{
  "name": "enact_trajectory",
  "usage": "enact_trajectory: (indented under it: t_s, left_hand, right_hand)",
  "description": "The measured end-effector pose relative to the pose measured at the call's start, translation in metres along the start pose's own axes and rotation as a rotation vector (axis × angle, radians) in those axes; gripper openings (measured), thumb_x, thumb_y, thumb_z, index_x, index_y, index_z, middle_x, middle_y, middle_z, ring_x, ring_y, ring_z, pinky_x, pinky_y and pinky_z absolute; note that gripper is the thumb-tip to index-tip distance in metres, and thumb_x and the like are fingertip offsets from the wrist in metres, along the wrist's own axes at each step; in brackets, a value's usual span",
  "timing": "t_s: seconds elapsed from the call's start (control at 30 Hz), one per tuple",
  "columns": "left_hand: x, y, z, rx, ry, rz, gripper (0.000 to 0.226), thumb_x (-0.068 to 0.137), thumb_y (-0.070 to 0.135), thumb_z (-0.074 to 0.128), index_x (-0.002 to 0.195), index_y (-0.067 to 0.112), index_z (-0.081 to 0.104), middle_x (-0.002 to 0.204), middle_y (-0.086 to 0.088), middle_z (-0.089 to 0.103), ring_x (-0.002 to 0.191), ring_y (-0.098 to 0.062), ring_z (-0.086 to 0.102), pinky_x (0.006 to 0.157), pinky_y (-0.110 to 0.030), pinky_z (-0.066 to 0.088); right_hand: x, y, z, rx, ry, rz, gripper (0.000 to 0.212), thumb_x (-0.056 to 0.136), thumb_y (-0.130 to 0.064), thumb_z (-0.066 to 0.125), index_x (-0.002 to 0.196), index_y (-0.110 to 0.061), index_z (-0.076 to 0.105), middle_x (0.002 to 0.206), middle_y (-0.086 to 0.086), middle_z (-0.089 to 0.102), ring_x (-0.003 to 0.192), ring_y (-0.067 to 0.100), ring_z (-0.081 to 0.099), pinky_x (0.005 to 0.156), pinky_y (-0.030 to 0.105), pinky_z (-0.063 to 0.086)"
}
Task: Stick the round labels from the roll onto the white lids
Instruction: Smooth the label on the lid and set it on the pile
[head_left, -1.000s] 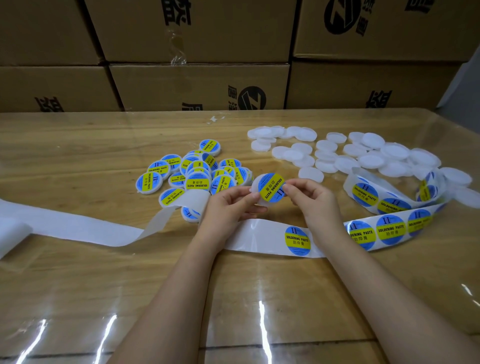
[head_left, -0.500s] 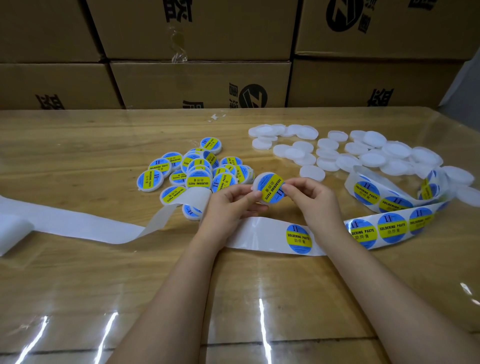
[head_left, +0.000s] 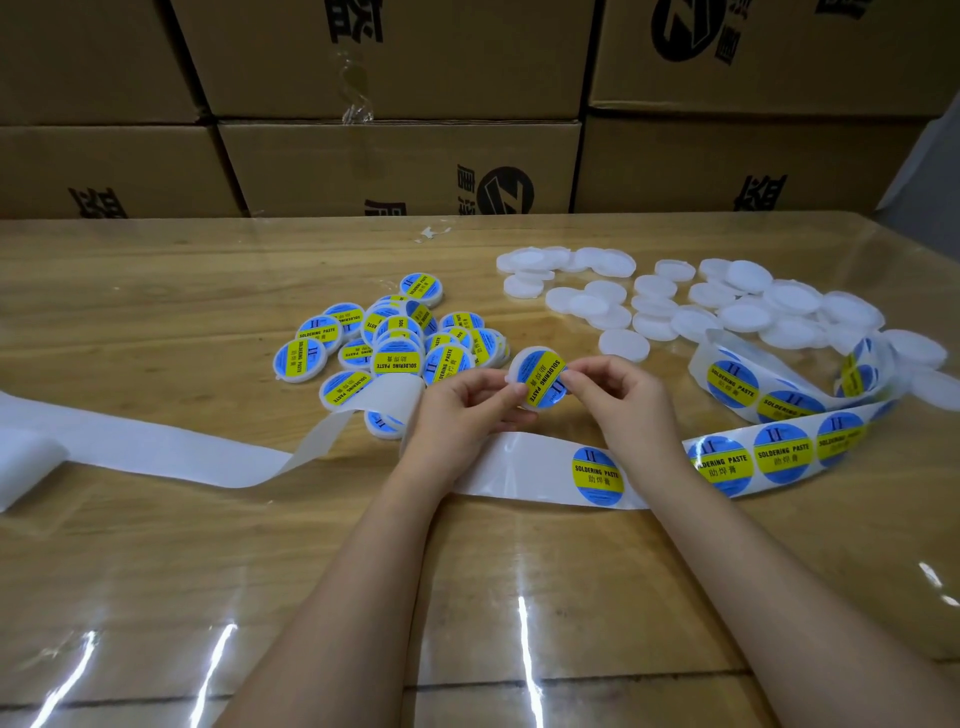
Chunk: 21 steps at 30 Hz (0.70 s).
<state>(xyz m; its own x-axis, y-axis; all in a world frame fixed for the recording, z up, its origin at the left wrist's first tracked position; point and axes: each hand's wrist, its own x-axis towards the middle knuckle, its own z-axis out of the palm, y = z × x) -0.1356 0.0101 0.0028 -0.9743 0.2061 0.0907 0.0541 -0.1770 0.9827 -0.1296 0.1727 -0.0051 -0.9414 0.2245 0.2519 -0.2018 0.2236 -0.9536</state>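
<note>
White plastic shows only as a thin rim on the one lid the person is holding, because a blue and yellow round label covers most of its face. The lid is near the middle of the table, tilted, just beyond the label strip. The left hand has its fingers curled, and the fingertips pinch the lid's left edge. The right hand pinches the right edge between thumb and forefinger, with the other fingers folded in.

Both wrists lie over the strip, which runs across the table from side to side. Between the forearms the next label sits on the strip, and more follow to the right, where the strip curls into a loose coil. To the left, bare backing paper trails away towards the table edge.

Just left of the held lid is a heap of labelled lids, some overlapping and one partly under the backing paper. Plain white lids are spread behind and to the right, close to the coil. Brown cardboard boxes are stacked along the far edge of the table.
</note>
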Motion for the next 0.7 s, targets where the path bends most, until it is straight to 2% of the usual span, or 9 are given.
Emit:
enact_trajectory:
  t_s: [0.1, 0.2, 0.27, 0.33, 0.4, 0.5, 0.6, 0.7]
  left_hand:
    - [0.0, -0.001, 0.0, 0.026, 0.0, 0.012, 0.009, 0.088, 0.002, 0.061, 0.088, 0.009, 0.067, 0.072, -0.002, 0.073, 0.065, -0.013, 0.07, 0.061, -0.018, 0.053]
    - [0.0, -0.002, 0.0, 0.035, -0.002, 0.024, 0.007, 0.087, 0.0, 0.062, 0.089, 0.005, 0.066, 0.071, -0.002, 0.073, 0.065, -0.013, 0.07, 0.061, -0.019, 0.054]
    - [0.0, -0.003, 0.001, 0.042, -0.009, 0.031, 0.007, 0.087, -0.001, 0.062, 0.09, 0.004, 0.066, 0.071, -0.002, 0.072, 0.064, -0.013, 0.069, 0.063, -0.021, 0.055]
    - [-0.001, -0.003, 0.0, 0.056, -0.018, 0.035, 0.007, 0.086, -0.001, 0.062, 0.088, 0.004, 0.065, 0.069, -0.002, 0.072, 0.064, -0.014, 0.069, 0.065, -0.022, 0.056]
    - [-0.001, -0.003, 0.0, 0.058, -0.029, 0.043, 0.007, 0.087, -0.001, 0.061, 0.088, 0.004, 0.066, 0.068, -0.002, 0.072, 0.064, -0.014, 0.069, 0.066, -0.023, 0.056]
    - [0.0, -0.002, -0.001, 0.032, -0.026, 0.04, 0.008, 0.088, -0.001, 0.059, 0.089, 0.002, 0.066, 0.069, -0.002, 0.071, 0.062, -0.013, 0.068, 0.063, -0.02, 0.054]
    - [0.0, -0.003, 0.0, 0.092, -0.032, 0.033, 0.009, 0.089, -0.001, 0.058, 0.09, 0.004, 0.066, 0.068, 0.001, 0.07, 0.061, -0.009, 0.067, 0.065, -0.019, 0.053]
    - [-0.001, -0.002, 0.001, 0.172, -0.053, 0.051, 0.015, 0.09, 0.001, 0.058, 0.089, 0.012, 0.067, 0.076, -0.001, 0.07, 0.071, -0.014, 0.065, 0.077, -0.029, 0.053]
  right_hand:
    - [0.0, 0.001, 0.001, -0.049, 0.017, -0.018, 0.011, 0.085, -0.022, 0.069, 0.078, -0.03, 0.067, 0.075, -0.01, 0.069, 0.075, 0.005, 0.062, 0.066, 0.013, 0.047]
    - [-0.002, 0.002, 0.002, -0.154, 0.046, -0.075, 0.015, 0.084, -0.022, 0.07, 0.075, -0.032, 0.063, 0.068, -0.019, 0.063, 0.066, -0.001, 0.054, 0.062, 0.01, 0.043]
    - [-0.003, 0.001, 0.002, -0.244, 0.055, -0.123, 0.017, 0.083, -0.024, 0.07, 0.074, -0.033, 0.059, 0.066, -0.02, 0.061, 0.067, 0.001, 0.054, 0.071, 0.015, 0.043]
    - [-0.003, -0.001, 0.003, -0.352, 0.062, -0.169, 0.017, 0.083, -0.027, 0.069, 0.074, -0.034, 0.056, 0.069, -0.016, 0.061, 0.072, 0.005, 0.057, 0.086, 0.031, 0.042]
    - [-0.002, -0.001, 0.002, -0.427, 0.084, -0.199, 0.016, 0.083, -0.031, 0.069, 0.078, -0.032, 0.054, 0.069, -0.012, 0.059, 0.074, 0.005, 0.056, 0.091, 0.035, 0.036]
    - [-0.001, -0.001, -0.001, -0.425, 0.109, -0.148, 0.024, 0.08, -0.039, 0.07, 0.09, -0.027, 0.051, 0.064, -0.01, 0.049, 0.067, 0.003, 0.051, 0.089, 0.031, 0.032]
    - [-0.002, -0.005, -0.004, -0.346, 0.077, -0.154, 0.02, 0.082, -0.036, 0.068, 0.092, -0.027, 0.054, 0.065, -0.009, 0.049, 0.067, 0.005, 0.05, 0.086, 0.044, 0.044]
    - [-0.008, -0.01, 0.004, -0.347, -0.009, -0.186, 0.018, 0.083, -0.036, 0.067, 0.093, -0.028, 0.056, 0.072, -0.009, 0.055, 0.069, 0.008, 0.053, 0.078, 0.042, 0.048]
